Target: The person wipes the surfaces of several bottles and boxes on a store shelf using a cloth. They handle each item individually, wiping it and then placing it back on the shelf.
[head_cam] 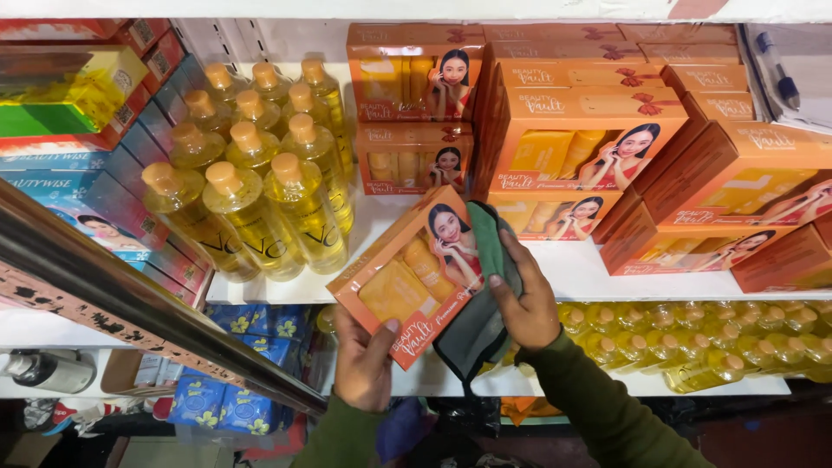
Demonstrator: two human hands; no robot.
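left fingers [392, 328] pinching the bottom corner of an orange gift box [407, 277], thumb on the front, rest tucked behind. left hand [364, 364] gripping from below, box tilted and held out in front of the white shelf [572, 269], not resting on it. right fingers [507, 260] clamped over a green-and-grey cloth [485, 295], pressing it flat against the right edge of that same box, loose end of the cloth hanging down below the right hand [527, 299]. looks like mid-wipe, cleaning the box face, roughly partway through since only the right side is covered. next move probably calls for a steady grip underneath and a light drag of the cloth across the front, careful not to dent the cardboard.

further out: more orange boxes [581, 139] of the same kind stacked behind and to the right, a gap on the shelf just behind the held one. yellow oil bottles [251, 191] with tan caps packed close on the left, blue boxes [95, 199] past those. lower shelf full of smaller yellow bottles [693, 338], blue packets [217, 403] down at bottom left.
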